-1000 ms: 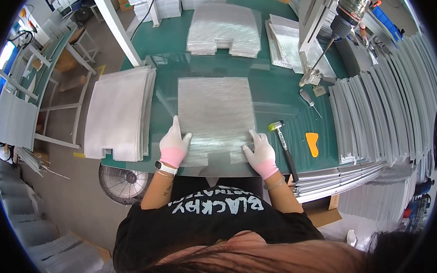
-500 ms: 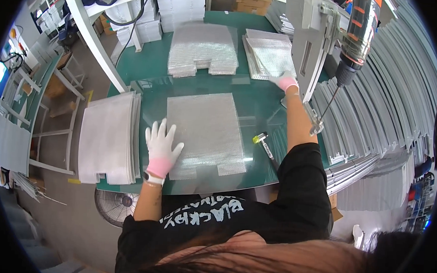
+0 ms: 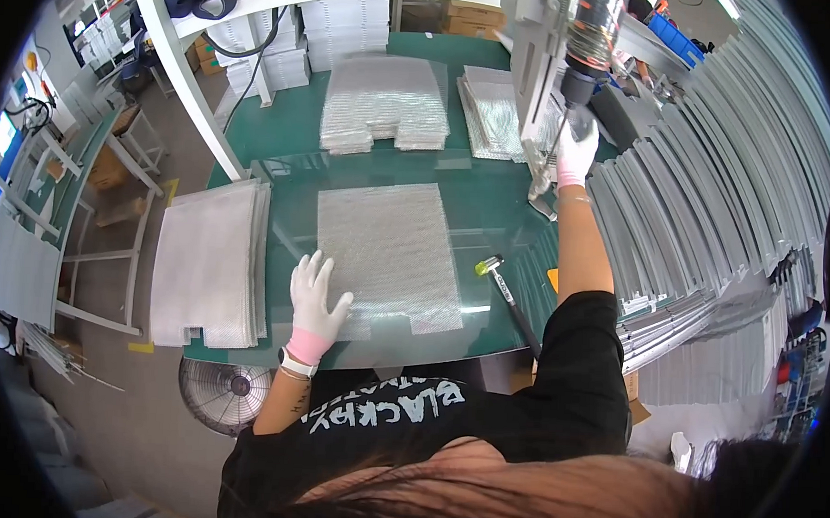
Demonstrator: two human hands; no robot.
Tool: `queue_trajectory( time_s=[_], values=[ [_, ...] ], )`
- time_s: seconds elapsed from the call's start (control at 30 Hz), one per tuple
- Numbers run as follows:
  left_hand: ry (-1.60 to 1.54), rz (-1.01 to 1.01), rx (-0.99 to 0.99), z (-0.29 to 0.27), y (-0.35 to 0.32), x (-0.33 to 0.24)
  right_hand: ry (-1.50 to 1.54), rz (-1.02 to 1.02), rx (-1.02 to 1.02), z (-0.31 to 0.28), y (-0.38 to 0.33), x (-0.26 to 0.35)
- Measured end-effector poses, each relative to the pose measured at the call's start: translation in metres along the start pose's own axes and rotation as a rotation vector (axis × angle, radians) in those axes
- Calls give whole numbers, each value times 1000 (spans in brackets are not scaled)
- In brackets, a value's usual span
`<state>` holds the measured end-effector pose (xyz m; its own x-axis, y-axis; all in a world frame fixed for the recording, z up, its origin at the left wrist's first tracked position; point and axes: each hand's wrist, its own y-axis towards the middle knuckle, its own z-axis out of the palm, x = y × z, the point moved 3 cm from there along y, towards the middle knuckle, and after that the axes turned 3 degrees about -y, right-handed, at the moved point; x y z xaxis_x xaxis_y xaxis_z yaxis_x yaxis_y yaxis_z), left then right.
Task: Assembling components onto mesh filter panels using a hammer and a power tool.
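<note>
A rectangular silver mesh sheet [image 3: 388, 249] with a notched near edge lies on the green table. My gloved left hand [image 3: 317, 303] rests at its left edge, fingers stretched out and holding nothing visible. My gloved right hand [image 3: 577, 157] reaches forward to the far right, behind a hanging power screwdriver [image 3: 591, 44] with a long thin bit. The screwdriver and its bit partly cover that hand, so its fingers and anything in them cannot be made out. Right of the sheet lies a small hammer [image 3: 508, 298] with a yellow-green face and a dark handle.
A stack of notched mesh sheets [image 3: 385, 100] sits at the back, with another pile [image 3: 491, 110] right of it. Pale panels [image 3: 207, 259] stand at the left edge. Many grey metal panels [image 3: 705, 198] lean in a row at right. A grey metal stand [image 3: 538, 70] rises beside the screwdriver.
My right hand has left the back right mesh pile and moved right, behind the screwdriver. Screwdriver and stand appear further left. My left hand has shifted slightly right and nearer.
</note>
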<state>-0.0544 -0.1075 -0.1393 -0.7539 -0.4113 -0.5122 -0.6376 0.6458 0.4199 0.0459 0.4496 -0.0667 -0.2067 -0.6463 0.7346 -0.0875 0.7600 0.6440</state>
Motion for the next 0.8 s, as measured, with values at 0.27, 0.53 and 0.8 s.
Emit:
queue_trajectory(
  time_s=[0.27, 0.53, 0.8],
  values=[
    [-1152, -250, 210, 40, 8, -32, 169, -398, 358, -45, -206, 136],
    [-1230, -461, -325, 6, 17, -27, -250, -395, 668, -87, -292, 190],
    [-493, -407, -111, -5, -4, 10, -177, 53, 936, -90, -275, 167]
  ],
)
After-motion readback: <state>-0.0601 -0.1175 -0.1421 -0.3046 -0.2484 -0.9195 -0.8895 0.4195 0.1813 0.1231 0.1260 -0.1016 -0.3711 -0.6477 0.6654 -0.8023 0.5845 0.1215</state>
